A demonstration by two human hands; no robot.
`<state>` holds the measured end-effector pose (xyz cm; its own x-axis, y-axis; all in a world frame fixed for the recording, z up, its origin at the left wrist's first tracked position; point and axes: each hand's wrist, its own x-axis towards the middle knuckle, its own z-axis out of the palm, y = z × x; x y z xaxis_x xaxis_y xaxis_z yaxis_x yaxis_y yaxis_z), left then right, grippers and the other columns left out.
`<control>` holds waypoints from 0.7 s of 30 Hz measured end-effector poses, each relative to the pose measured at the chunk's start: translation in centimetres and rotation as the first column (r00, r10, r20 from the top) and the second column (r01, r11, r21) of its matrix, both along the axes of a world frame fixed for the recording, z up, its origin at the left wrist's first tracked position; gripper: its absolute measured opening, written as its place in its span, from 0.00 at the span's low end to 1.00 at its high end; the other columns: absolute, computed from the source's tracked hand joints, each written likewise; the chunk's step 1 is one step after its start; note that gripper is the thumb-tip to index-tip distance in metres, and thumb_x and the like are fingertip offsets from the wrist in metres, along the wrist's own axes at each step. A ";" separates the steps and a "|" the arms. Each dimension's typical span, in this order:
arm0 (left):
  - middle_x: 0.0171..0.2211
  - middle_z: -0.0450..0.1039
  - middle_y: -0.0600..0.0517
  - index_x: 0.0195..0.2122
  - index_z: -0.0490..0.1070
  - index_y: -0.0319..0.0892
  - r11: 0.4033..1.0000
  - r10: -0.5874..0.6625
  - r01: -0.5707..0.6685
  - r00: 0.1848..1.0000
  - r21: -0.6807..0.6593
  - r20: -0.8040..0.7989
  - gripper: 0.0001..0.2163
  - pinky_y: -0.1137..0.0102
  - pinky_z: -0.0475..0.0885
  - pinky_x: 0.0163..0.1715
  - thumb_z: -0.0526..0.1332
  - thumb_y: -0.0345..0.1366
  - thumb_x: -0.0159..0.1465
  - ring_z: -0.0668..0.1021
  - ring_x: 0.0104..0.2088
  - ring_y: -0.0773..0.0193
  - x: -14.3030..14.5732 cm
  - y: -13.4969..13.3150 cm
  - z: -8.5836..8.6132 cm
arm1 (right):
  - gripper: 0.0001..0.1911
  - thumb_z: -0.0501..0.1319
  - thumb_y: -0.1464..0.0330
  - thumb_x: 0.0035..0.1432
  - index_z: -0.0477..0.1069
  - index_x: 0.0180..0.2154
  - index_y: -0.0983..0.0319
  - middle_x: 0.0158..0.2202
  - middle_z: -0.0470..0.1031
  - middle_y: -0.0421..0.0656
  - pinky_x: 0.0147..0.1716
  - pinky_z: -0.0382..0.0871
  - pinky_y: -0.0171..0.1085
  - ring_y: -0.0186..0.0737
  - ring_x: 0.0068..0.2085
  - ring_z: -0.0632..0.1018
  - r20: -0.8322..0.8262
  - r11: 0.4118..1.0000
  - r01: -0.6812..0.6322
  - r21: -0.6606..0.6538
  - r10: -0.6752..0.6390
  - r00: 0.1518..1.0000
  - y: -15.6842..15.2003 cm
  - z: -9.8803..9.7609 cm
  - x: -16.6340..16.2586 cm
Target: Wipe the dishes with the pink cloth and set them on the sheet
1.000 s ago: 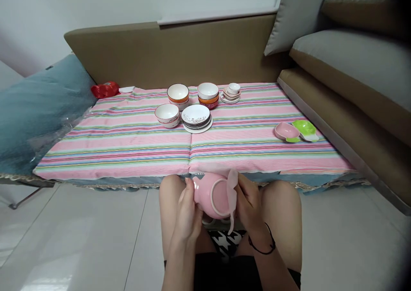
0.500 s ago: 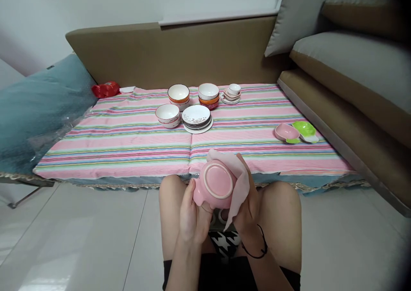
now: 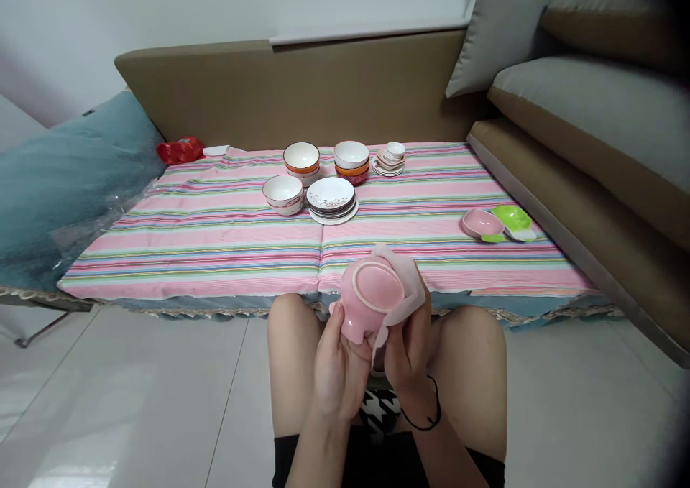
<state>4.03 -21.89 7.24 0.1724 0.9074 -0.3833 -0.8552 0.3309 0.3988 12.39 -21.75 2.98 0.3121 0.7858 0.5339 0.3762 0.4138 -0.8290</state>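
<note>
I hold a pink bowl (image 3: 373,297) upside down over my lap, its foot ring facing me. My left hand (image 3: 337,362) grips its lower left side with fingers closed. My right hand (image 3: 410,341) presses a pale pink cloth (image 3: 410,287) against the bowl's right side and rim. Both hands sit between my bare knees, just in front of the striped mat's edge.
On the striped mat (image 3: 226,229) stand a white bowl (image 3: 282,193), a stack of plates (image 3: 330,199), two bowl stacks (image 3: 300,162) (image 3: 351,162), small saucers (image 3: 389,159), and a pink (image 3: 481,223) and a green dish (image 3: 513,218). Teal cushion (image 3: 59,186) left, sofa cushions (image 3: 587,129) right.
The bowl has been turned from its side until its base faces me and has risen a little. The cloth moved from hanging at the rim to wrapping the bowl's right side.
</note>
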 end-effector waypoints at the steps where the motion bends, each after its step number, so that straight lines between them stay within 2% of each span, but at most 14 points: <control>1: 0.49 0.75 0.42 0.52 0.71 0.36 1.000 0.001 -0.001 1.000 -0.007 -0.007 0.16 0.68 0.72 0.49 0.53 0.38 0.69 0.72 0.56 0.56 -0.1 0.1 -0.1 | 0.32 0.50 0.61 0.65 0.44 0.67 0.59 0.67 0.50 0.52 0.61 0.55 0.57 0.53 0.66 0.56 0.011 1.000 -0.011 0.002 0.011 1.000 0.0 0.0 0.1; 6: 0.48 0.75 0.46 0.49 0.74 0.38 0.998 0.050 -0.051 0.998 -0.036 -0.037 0.14 0.70 0.71 0.48 0.57 0.39 0.66 0.73 0.53 0.59 -1.0 0.3 -0.8 | 0.42 0.60 0.55 0.57 0.45 0.66 0.59 0.65 0.53 0.53 0.60 0.55 0.60 0.58 0.65 0.57 0.129 0.995 -0.088 0.050 0.081 0.988 0.3 0.6 1.0; 10: 0.40 0.77 0.48 0.43 0.77 0.39 0.999 0.037 -0.038 0.990 -0.004 -0.133 0.12 0.68 0.72 0.44 0.59 0.39 0.64 0.76 0.47 0.57 -1.5 0.3 -1.0 | 0.49 0.70 0.54 0.44 0.52 0.63 0.59 0.61 0.59 0.54 0.59 0.57 0.59 0.59 0.62 0.61 0.183 0.988 -0.135 0.073 0.120 0.976 0.6 1.4 2.0; 16: 0.32 0.74 0.52 0.33 0.76 0.40 1.000 0.022 -0.023 0.985 -0.002 -0.169 0.06 0.74 0.70 0.36 0.64 0.37 0.61 0.75 0.35 0.65 -1.9 0.2 -0.9 | 0.47 0.72 0.57 0.42 0.56 0.62 0.59 0.58 0.65 0.51 0.58 0.60 0.57 0.57 0.58 0.66 0.185 0.974 -0.224 0.016 0.218 0.958 0.7 1.9 2.6; 21: 0.27 0.71 0.53 0.30 0.75 0.39 1.000 0.019 -0.018 0.979 0.006 -0.205 0.07 0.76 0.66 0.25 0.65 0.38 0.59 0.71 0.26 0.69 -2.1 0.2 -1.1 | 0.41 0.70 0.57 0.45 0.60 0.59 0.59 0.56 0.67 0.51 0.57 0.61 0.56 0.56 0.57 0.68 0.123 0.973 -0.227 0.040 0.221 0.968 0.6 1.6 2.4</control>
<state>1.90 -21.66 6.14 0.0739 0.9111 -0.4054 -0.7613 0.3142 0.5672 14.79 -21.10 4.61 0.0644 0.7977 0.5995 0.3618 0.5412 -0.7590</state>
